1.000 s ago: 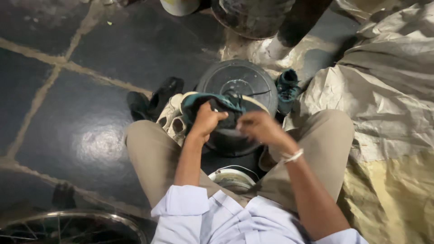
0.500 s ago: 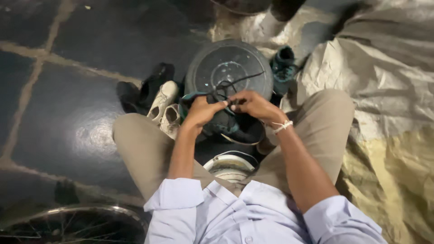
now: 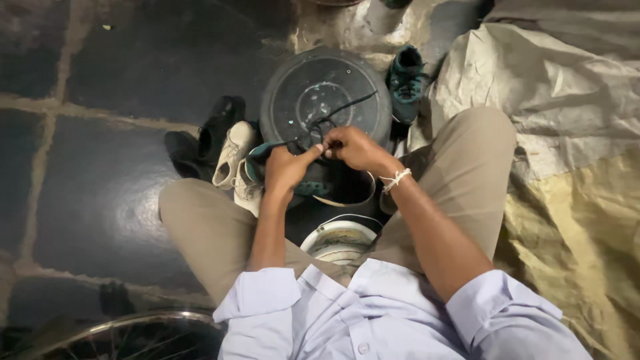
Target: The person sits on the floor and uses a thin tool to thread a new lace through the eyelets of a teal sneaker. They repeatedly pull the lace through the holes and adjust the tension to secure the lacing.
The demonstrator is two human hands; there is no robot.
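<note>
Dark tiled floor (image 3: pixel 100 167), left hand (image 3: pixel 287 170) and right hand (image 3: pixel 357 148) pinching black lace (image 3: pixel 347 107) above teal shoe (image 3: pixel 267 152)

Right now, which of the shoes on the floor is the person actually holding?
The dark teal lace-up shoe between both hands, laces pinched in the fingers. Its mate, the cream shoes and the black ones lie untouched.

We record both hands, left hand (image 3: pixel 285 168) beside right hand (image 3: pixel 357 148), meeting on the shoe (image 3: pixel 280 167) above our lap, round lid (image 3: pixel 327 93) beyond them, a second shoe (image 3: pixel 405 73) at its right, pale shoes (image 3: pixel 233 155) left, bowl (image 3: pixel 339 239) nearest us, sacking (image 3: pixel 567 133) far right.
</note>
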